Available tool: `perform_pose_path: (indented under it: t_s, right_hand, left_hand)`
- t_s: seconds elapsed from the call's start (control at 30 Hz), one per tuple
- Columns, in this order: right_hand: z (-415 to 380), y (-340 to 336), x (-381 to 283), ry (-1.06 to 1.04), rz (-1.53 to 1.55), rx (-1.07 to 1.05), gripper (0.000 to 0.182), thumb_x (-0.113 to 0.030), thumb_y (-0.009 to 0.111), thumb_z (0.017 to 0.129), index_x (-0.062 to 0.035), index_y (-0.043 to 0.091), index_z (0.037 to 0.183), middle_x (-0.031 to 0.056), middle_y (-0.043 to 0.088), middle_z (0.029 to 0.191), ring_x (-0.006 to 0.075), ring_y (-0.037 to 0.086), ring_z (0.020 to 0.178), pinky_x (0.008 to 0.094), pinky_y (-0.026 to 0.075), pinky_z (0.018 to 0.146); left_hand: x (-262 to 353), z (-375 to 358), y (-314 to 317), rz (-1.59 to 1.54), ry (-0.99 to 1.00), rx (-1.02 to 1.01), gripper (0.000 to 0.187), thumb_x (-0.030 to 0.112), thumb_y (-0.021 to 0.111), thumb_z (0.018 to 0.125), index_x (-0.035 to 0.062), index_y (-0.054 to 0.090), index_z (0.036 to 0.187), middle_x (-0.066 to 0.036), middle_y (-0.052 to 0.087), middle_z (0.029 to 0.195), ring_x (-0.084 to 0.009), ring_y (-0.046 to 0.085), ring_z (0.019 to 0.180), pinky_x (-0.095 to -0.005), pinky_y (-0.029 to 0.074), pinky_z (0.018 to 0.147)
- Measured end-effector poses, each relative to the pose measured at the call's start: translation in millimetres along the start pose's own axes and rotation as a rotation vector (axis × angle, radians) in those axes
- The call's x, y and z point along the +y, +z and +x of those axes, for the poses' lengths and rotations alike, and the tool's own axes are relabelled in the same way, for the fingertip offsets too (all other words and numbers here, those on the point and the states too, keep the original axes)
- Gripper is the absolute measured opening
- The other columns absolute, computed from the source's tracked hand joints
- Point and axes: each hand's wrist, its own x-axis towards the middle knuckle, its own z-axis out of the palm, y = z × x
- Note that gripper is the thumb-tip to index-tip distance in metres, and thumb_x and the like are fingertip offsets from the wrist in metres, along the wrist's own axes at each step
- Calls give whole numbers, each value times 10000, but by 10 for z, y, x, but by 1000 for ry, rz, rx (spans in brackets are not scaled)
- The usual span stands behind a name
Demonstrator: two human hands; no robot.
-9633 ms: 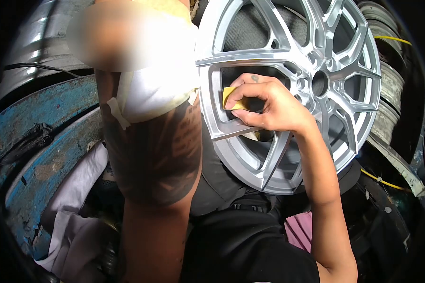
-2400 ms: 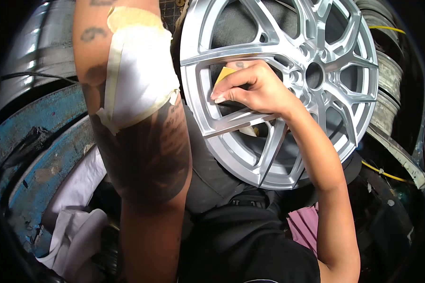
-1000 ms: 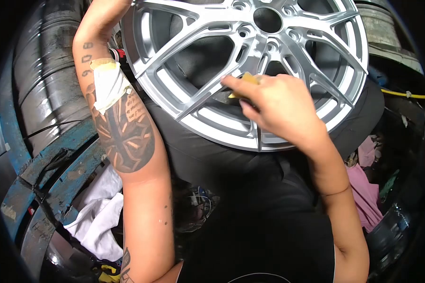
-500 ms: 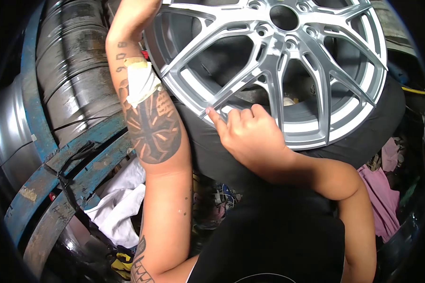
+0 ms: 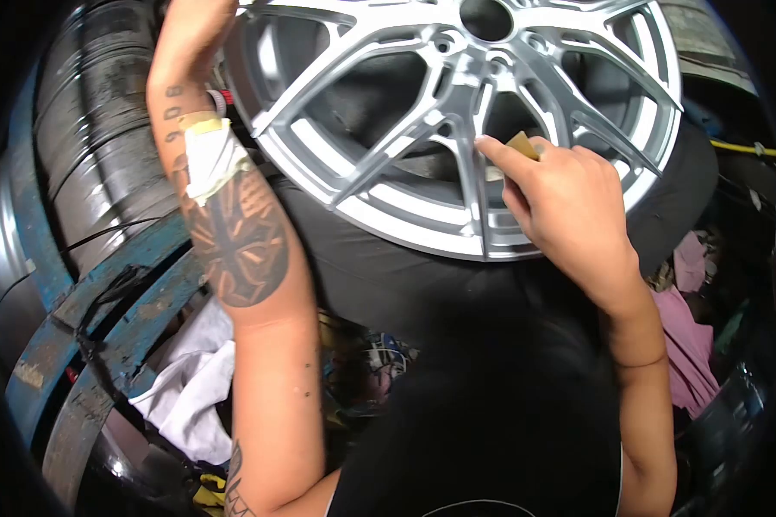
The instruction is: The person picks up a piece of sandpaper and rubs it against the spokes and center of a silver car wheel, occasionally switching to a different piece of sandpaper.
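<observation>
A silver multi-spoke alloy wheel rim (image 5: 388, 226) lies across my lap, its outer edge towards me. My right hand (image 5: 573, 211) is over its lower middle, the index finger stretched along a spoke and its tip touching it. A small folded piece of tan sandpaper (image 5: 522, 144) sticks out between the fingers of that hand. At the top left, my left hand (image 5: 200, 19) reaches up beside the rim's left edge. Its fingers are cut off by the frame, so its grip is hidden. A white and yellow patch (image 5: 211, 159) is wrapped on my left forearm.
A blue scuffed metal frame (image 5: 134, 258) and dark wheel barrels (image 5: 116, 129) stand on the left. A white cloth (image 5: 190, 392) hangs below them. On the right are a pink cloth (image 5: 685, 345) and a yellow cable (image 5: 741, 149).
My right hand has moved right from the rim's lower-left edge to a middle spoke, and the tan sandpaper now shows in it. The whole view has shifted, moving the scene slightly left.
</observation>
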Motion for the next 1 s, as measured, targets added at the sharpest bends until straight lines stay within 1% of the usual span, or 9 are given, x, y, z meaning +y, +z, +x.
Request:
perform_pose_path:
  t_s: [0.1,0.23,0.27,0.4,0.53,0.77,0.8,0.9,1.0]
  right_hand:
    - [-268,-86,142,44,134,-45,387,-135,767,850,-167,762,1235,101,732,858,310,715,712,444,564,694]
    - [-533,150,151,108,234,-25,515,-335,824,882,-176,704,1357,144,745,985,357,715,796,465,568,739]
    - [-586,229,136,120,274,-38,696,-405,859,833,-187,636,1455,152,704,1066,364,696,885,458,560,792]
    - [-631,330,-66,137,400,-21,923,-373,910,760,-193,525,1579,138,579,1099,332,611,976,436,513,870]
    - [-625,482,-57,106,309,138,965,-347,914,758,-206,484,1610,160,557,1157,336,594,986,452,494,894]
    - [-677,403,141,195,391,190,866,-143,870,819,-185,488,1595,166,610,1210,360,619,1028,475,508,922]
    - [-678,403,145,211,462,193,831,-100,853,832,-179,503,1583,168,631,1231,364,626,1038,479,513,928]
    - [-736,477,173,115,520,353,747,-12,772,847,-169,548,1542,161,687,1285,368,645,1052,483,524,953]
    - [-900,527,4,8,552,324,653,-16,747,824,-133,641,1457,91,747,1208,301,686,997,424,533,903]
  left_hand:
    - [32,-68,88,-17,-20,-47,351,185,738,1014,29,709,1326,-35,742,1054,-71,666,867,-222,549,757]
    - [133,-145,305,81,27,-41,371,207,726,1017,28,706,1342,-35,734,1042,-99,657,882,-259,543,784]
    - [71,-74,299,135,47,-52,377,209,724,1017,27,703,1347,-34,731,1038,-105,654,883,-269,541,790]
    - [-22,-88,250,214,132,-182,384,209,729,1006,31,690,1344,-42,730,1142,-132,664,1000,-282,528,853]
    - [-259,-60,303,256,11,-267,547,343,705,1064,36,606,1506,-130,692,1374,-201,640,1280,-313,442,1135]
    - [-81,-213,678,709,-20,-262,562,381,716,1024,112,620,1507,-217,712,1373,-285,684,1275,-383,522,1059]
    - [-270,-164,699,927,152,-230,594,434,706,1013,119,617,1508,-207,718,1365,-348,691,1265,-394,514,1070]
    - [52,-411,975,1130,107,-242,647,553,634,1018,139,616,1514,-149,653,1489,-363,555,1439,-667,314,1195]
    - [6,-396,1058,1178,71,-289,645,584,617,1006,177,622,1507,-129,596,1553,-344,471,1508,-810,208,1177]
